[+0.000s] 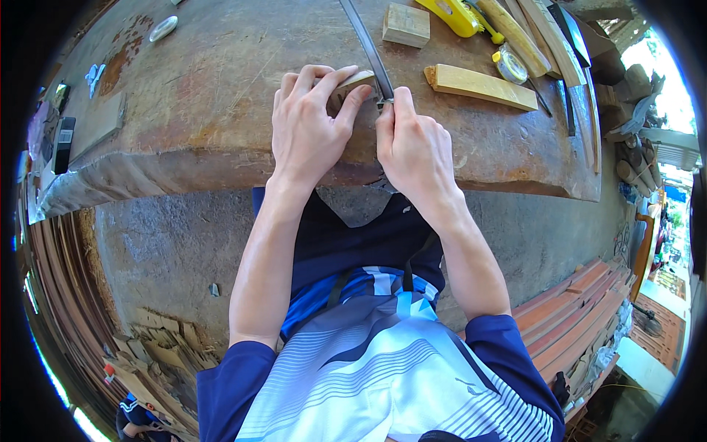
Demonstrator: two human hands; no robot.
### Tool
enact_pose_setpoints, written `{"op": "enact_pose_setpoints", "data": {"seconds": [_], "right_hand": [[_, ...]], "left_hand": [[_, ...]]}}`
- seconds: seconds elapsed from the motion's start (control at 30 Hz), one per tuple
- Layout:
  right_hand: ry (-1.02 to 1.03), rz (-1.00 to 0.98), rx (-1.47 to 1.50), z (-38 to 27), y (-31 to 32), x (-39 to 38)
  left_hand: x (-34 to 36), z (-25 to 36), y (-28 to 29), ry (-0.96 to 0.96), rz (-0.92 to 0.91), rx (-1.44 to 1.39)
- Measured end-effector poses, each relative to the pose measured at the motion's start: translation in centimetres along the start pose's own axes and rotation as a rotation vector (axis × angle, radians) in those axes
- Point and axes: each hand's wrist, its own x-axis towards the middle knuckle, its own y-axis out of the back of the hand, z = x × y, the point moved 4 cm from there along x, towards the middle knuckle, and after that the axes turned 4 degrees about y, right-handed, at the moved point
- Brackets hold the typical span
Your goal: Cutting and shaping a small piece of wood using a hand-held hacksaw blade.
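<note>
Head view: at upper centre of the frame, the left hand (311, 118) is clamped on a small piece of wood (356, 79) at the bench (206, 96); the right hand (417, 146) is closed round the near end of a metal bar (369, 50) slanting up beside it. The step looks like working the wood's edge with the bar; the next move probably calls for steady wood and a straight bar. The top edge cuts off the bar; whether it touches the wood is unclear
</note>
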Motion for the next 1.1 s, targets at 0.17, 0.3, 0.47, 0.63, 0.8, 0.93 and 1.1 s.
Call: {"op": "enact_pose_setpoints", "data": {"seconds": [0.17,0.3,0.47,0.63,0.8,0.93,1.1], "right_hand": [[-0.008,-0.051,-0.075,-0.5,0.1,0.1],[-0.024,-0.081,-0.132,-0.6,0.5,0.5],[-0.017,-0.192,-0.171,-1.6,0.7,1.4],[-0.016,-0.259,-0.199,-2.4,1.2,2.6],[-0.016,-0.294,-0.206,-2.3,1.2,3.2],[0.007,-0.317,-0.209,-1.9,1.1,3.0],[-0.008,-0.300,-0.216,-1.7,1.0,1.4]], "left_hand": [[-0.1,0.0,-0.1,-0.047,0.064,0.003],[-0.4,0.6,0.5,-0.198,0.073,0.017],[-0.1,-0.7,0.9,-0.342,0.026,0.091],[0.5,-0.7,0.6,-0.261,-0.048,0.030],[0.2,-0.3,0.1,-0.285,0.021,0.169],[0.3,-0.8,0.1,-0.290,0.058,0.192],[0.2,-0.8,0.2,-0.296,0.043,0.126]]}}
